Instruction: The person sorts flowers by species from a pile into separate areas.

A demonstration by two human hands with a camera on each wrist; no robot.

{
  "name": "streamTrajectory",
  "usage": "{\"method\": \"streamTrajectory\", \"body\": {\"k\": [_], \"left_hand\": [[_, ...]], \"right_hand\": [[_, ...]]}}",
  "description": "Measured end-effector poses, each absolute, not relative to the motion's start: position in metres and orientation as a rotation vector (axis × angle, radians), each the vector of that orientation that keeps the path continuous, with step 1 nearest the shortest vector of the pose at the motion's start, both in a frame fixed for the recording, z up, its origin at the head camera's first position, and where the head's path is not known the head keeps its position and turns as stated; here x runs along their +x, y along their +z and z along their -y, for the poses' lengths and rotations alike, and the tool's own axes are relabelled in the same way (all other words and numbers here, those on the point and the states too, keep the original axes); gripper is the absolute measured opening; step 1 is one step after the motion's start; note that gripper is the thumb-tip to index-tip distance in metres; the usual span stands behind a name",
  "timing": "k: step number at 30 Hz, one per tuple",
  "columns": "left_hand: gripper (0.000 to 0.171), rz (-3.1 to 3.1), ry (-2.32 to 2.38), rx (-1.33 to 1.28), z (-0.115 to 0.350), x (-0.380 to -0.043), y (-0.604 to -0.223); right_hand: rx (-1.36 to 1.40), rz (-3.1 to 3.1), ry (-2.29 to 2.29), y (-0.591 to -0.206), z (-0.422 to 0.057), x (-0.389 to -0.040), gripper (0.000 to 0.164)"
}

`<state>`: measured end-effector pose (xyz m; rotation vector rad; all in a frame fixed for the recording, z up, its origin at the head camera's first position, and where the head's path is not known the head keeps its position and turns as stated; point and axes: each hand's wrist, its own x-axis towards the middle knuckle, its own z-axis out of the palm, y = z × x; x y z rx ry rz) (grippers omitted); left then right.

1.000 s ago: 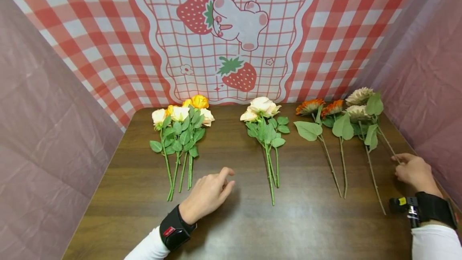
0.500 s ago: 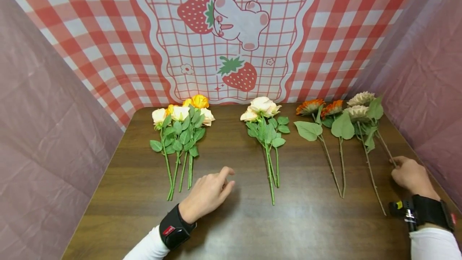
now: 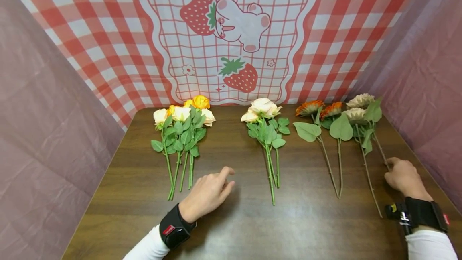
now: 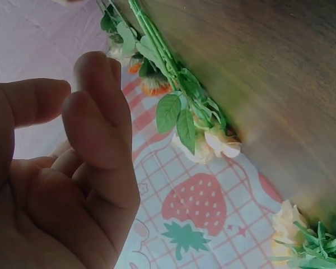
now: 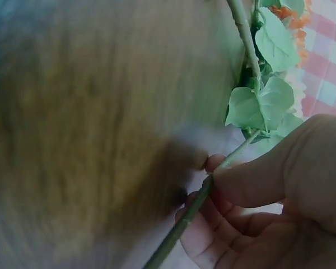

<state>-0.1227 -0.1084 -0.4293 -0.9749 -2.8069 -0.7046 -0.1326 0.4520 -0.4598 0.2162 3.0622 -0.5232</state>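
Note:
At the table's right side my right hand [image 3: 404, 176] pinches the stem [image 5: 185, 223] of a cream daisy-like flower [image 3: 361, 100] between thumb and fingers. A second cream flower [image 3: 355, 114] lies just left of it, their leaves overlapping. My left hand [image 3: 208, 192] is over the middle of the table, fingers loosely bent and holding nothing, as the left wrist view [image 4: 95, 129] also shows. It is nearest to a bunch of white and yellow roses [image 3: 182, 127] on its left. Three pale roses [image 3: 264, 109] lie in the centre, beyond it to the right.
Two orange flowers [image 3: 309, 108] with long stems lie between the pale roses and the cream flowers. A red-and-white checked cloth [image 3: 108, 47] hangs behind the brown table [image 3: 231, 139]. Pinkish cloth [image 3: 429, 83] walls in both sides.
My right hand has moved left with the pinched stem. The cream flowers and the lower stems of the orange flowers have shifted slightly left too. My left hand has stayed still.

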Motion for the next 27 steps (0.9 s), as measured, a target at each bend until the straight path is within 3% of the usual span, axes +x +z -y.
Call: {"method": "streamTrajectory", "body": {"k": [27], "left_hand": [[0.027, 2.812, -0.660, -0.965, 0.1099, -0.1226, -0.4283]], "right_hand": [[0.096, -3.150, -0.516, -0.4634, -0.4500, -0.1397, 0.049]]}}
